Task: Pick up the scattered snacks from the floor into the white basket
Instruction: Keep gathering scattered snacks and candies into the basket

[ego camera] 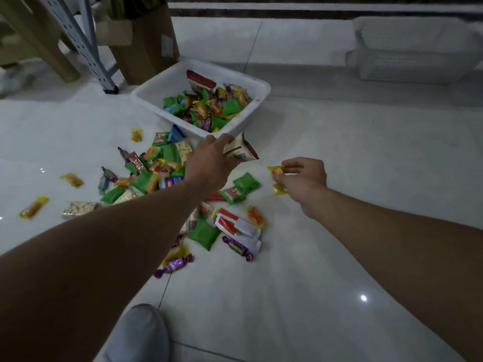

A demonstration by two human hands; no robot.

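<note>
Gripping a brown-and-white packet (241, 152) in left hand (209, 163) at white basket's (156, 84) near rim (part filled); pinching yellow candy (276, 170) in right hand (304, 178).

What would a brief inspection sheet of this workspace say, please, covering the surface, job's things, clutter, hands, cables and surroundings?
Surface: glossy white tiled floor, reflecting light.
Job's things: white plastic basket, part-filled with snacks; colourful wrapped snacks scattered on the floor before it.
Clutter: nothing seen.
Hands: left hand grips a brown-and-white snack packet near the basket's rim; right hand pinches yellow-wrapped snacks.
Cables: nothing seen.
Surroundings: brown cardboard box, grey perforated metal upright, stacked white mesh baskets behind.
</note>
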